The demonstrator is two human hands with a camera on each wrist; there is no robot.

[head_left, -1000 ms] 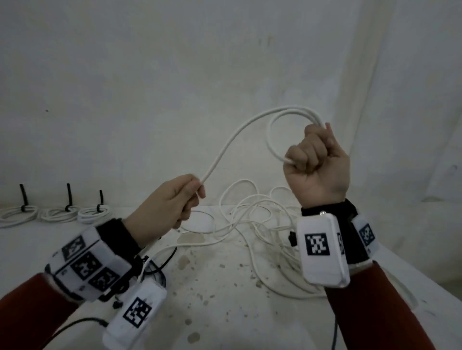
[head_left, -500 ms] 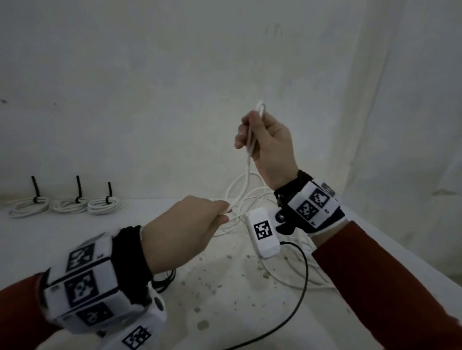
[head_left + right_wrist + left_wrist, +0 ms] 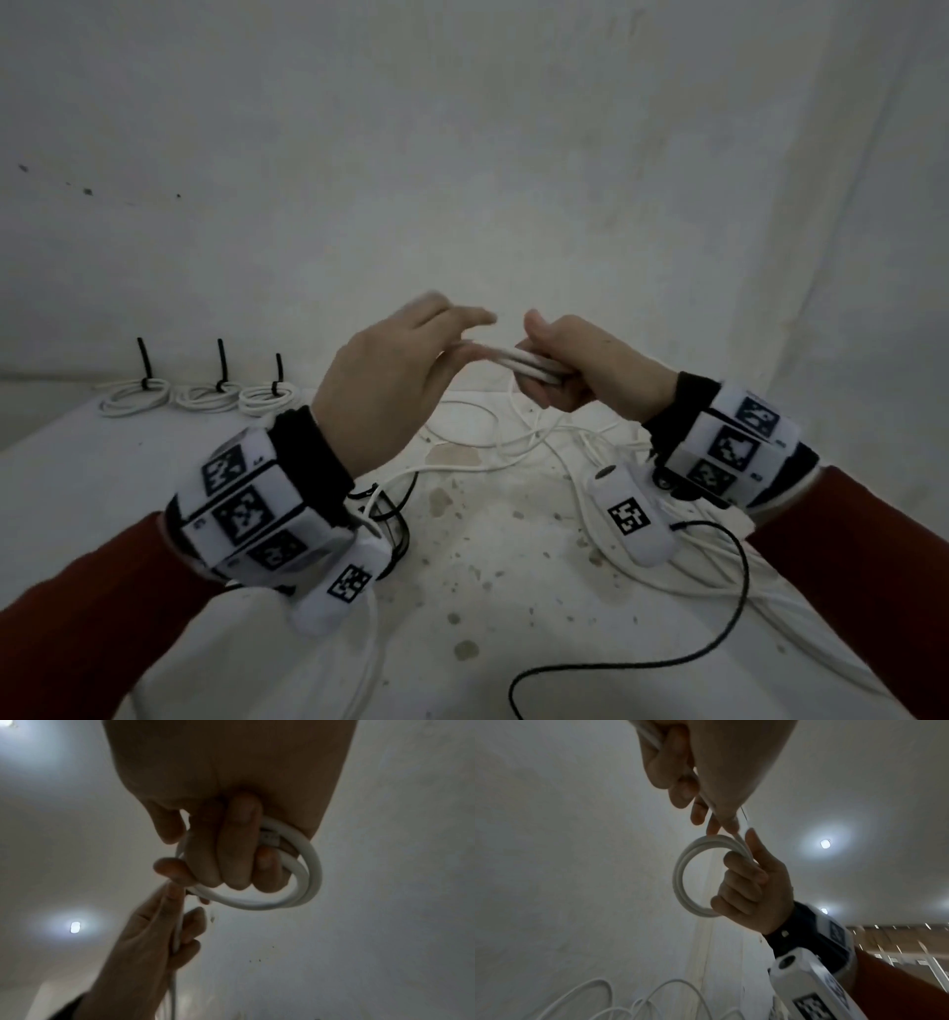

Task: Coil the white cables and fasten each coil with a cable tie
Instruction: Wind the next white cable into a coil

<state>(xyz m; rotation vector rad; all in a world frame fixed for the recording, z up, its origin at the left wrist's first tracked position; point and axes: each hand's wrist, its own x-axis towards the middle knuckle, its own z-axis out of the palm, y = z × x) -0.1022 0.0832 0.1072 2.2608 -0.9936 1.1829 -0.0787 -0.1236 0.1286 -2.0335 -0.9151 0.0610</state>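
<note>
Both hands hold one white cable (image 3: 518, 361) — right hand (image 3: 580, 371) grips coil; left hand (image 3: 390, 380) feeds.

White cable coil (image 3: 693, 874) — two or three round loops, held above the table. Loose white cable (image 3: 513, 442) lies tangled on the tabletop. Three tied coils (image 3: 136, 398) at the far left edge — black cable ties (image 3: 145, 362) upright.

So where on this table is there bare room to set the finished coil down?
Bare table lies in front of the three tied coils, left of the left hand. A stained patch between the wrists is also free. The right side is crowded with loose cable.
</note>
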